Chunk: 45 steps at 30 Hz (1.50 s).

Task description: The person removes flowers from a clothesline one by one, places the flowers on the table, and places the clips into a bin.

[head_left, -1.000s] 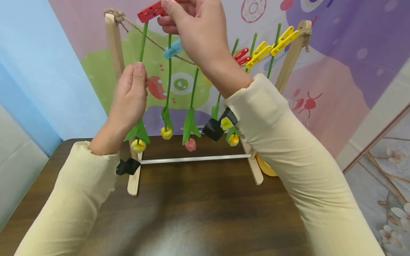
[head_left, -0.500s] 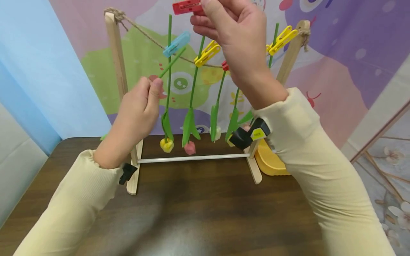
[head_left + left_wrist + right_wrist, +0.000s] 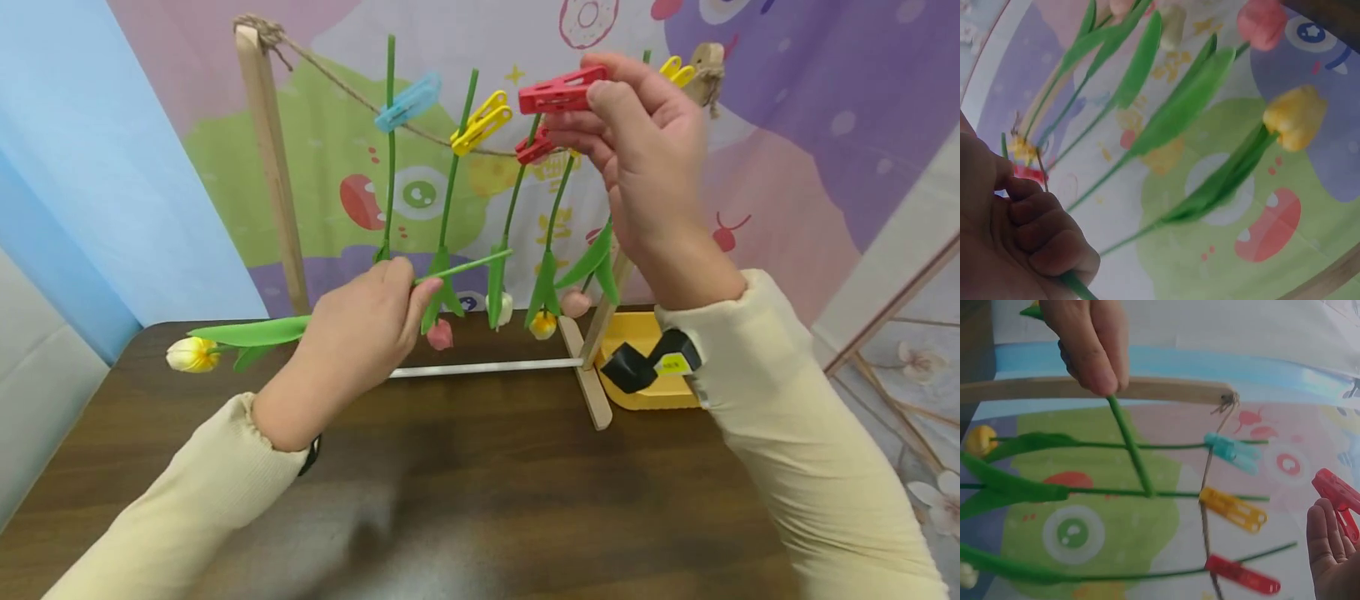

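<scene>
My left hand [image 3: 360, 333] grips the green stem of a yellow-and-white artificial tulip [image 3: 192, 355], held sideways with its bloom to the left and the stem end pointing right. My right hand [image 3: 652, 158] pinches a red clothespin [image 3: 562, 91] between thumb and index finger, in front of the rope. Several other tulips hang bloom-down from the rope [image 3: 341, 86], pinned by a blue clothespin [image 3: 408, 102], a yellow clothespin [image 3: 482, 123], another red clothespin [image 3: 535, 147] and more to the right. In the right wrist view the held stem [image 3: 1130, 447] crosses in front of hanging ones.
Wooden posts [image 3: 272, 167] hold the rope at both ends, joined low down by a white rod [image 3: 487, 367]. Behind the right foot sits a yellow tray [image 3: 645, 400] on the dark wooden table [image 3: 480, 500]. A cartoon-printed cloth [image 3: 315, 142] hangs behind the rack.
The red clothespin came off the tulip's stem and moved right with my right hand. My left hand carried the tulip down and to the right, turning it from hanging to sideways.
</scene>
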### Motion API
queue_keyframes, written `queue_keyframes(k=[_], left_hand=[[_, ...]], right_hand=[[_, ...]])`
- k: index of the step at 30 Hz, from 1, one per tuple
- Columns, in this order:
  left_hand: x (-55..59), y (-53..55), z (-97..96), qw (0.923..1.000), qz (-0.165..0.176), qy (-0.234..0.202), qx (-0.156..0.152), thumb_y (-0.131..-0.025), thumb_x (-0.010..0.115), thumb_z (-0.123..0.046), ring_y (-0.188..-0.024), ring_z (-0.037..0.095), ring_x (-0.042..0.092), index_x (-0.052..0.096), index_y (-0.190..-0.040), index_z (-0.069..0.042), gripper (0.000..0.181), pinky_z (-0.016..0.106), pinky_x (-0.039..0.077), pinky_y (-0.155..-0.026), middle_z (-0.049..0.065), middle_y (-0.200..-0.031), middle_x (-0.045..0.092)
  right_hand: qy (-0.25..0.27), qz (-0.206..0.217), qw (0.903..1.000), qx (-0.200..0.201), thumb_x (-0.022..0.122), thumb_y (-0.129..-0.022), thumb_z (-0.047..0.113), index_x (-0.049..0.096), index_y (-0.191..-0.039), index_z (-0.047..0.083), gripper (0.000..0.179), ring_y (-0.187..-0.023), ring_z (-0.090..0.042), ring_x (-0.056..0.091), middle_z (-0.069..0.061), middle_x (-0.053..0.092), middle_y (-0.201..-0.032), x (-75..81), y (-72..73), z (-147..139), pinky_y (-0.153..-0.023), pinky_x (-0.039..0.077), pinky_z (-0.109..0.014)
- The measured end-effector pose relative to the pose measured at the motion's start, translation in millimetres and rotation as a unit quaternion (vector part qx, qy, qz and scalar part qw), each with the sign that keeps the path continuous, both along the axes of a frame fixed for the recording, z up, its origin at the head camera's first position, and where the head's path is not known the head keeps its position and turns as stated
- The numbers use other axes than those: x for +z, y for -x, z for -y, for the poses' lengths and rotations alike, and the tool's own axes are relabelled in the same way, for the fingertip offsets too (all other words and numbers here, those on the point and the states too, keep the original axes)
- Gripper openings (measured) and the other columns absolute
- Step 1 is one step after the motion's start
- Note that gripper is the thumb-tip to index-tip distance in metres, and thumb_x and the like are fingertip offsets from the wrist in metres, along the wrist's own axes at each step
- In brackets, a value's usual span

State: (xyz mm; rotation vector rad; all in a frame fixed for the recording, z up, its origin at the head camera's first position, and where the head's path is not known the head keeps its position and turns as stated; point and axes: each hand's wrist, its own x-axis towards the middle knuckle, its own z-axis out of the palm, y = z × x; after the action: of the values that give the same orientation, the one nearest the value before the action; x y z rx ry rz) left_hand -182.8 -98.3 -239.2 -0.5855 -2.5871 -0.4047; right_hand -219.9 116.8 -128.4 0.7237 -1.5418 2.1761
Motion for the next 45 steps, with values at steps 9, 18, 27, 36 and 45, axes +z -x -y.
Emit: queue_keyframes(k=[9, 18, 27, 36, 45], left_hand=[[-33.6, -7.7, -17.8, 0.9960, -0.070, 0.046, 0.031, -0.096, 0.050, -0.031, -0.049, 0.024, 0.044, 0.042, -0.071, -0.005, 0.037, 0.033, 0.036, -0.041, 0.006, -0.059, 0.038], [-74.9, -9.9, -31.4, 0.9781, -0.184, 0.072, 0.064, -0.085, 0.067, -0.033, -0.051, 0.024, 0.046, 0.048, -0.071, -0.004, 0.037, 0.033, 0.037, -0.044, 0.007, -0.060, 0.043], [-96.0, -18.6, -44.6, 0.9776, -0.160, 0.096, 0.096, -0.085, 0.067, -0.037, -0.056, 0.025, 0.048, 0.047, -0.069, -0.004, 0.042, 0.033, 0.037, -0.050, 0.008, -0.062, 0.047], [-118.9, -14.9, -48.7, 0.9787, -0.150, 0.090, 0.108, -0.085, 0.066, -0.038, -0.056, 0.025, 0.050, 0.048, -0.068, -0.005, 0.041, 0.032, 0.037, -0.051, 0.008, -0.061, 0.047], [-139.6, -6.1, -53.4, 0.9833, -0.120, 0.086, 0.106, -0.086, 0.064, -0.038, -0.058, 0.026, 0.053, 0.052, -0.072, -0.004, 0.039, 0.035, 0.039, -0.051, 0.010, -0.065, 0.053]], right_hand=[[0.067, 0.062, 0.9958, -0.008, 0.047, -0.088, -0.002, 0.060, -0.103, -0.009, 0.021, -0.064, -0.020, 0.066, -0.016, 0.066, -0.083, -24.7, -3.6, -34, -0.067, 0.056, -0.029], [0.127, 0.114, 0.9844, -0.041, 0.049, -0.087, -0.003, 0.061, -0.103, -0.011, 0.021, -0.064, -0.024, 0.068, -0.018, 0.068, -0.083, -58.6, -6.6, -85, -0.065, 0.057, -0.030], [0.113, 0.170, 0.9747, -0.091, 0.052, -0.089, -0.001, 0.062, -0.105, -0.006, 0.020, -0.069, -0.023, 0.069, -0.014, 0.068, -0.087, -99.0, -10.9, -130, -0.067, 0.056, -0.028], [0.100, 0.284, 0.9511, -0.070, 0.058, -0.090, 0.007, 0.063, -0.103, 0.001, 0.015, -0.071, -0.021, 0.068, -0.009, 0.068, -0.092, -138.1, -9.8, -159, -0.068, 0.055, -0.025], [0.043, 0.357, 0.9323, -0.038, 0.043, -0.093, 0.001, 0.059, -0.099, 0.008, 0.019, -0.070, -0.015, 0.067, -0.003, 0.066, -0.088, -169.8, 2.1, -170, -0.067, 0.054, -0.021]])
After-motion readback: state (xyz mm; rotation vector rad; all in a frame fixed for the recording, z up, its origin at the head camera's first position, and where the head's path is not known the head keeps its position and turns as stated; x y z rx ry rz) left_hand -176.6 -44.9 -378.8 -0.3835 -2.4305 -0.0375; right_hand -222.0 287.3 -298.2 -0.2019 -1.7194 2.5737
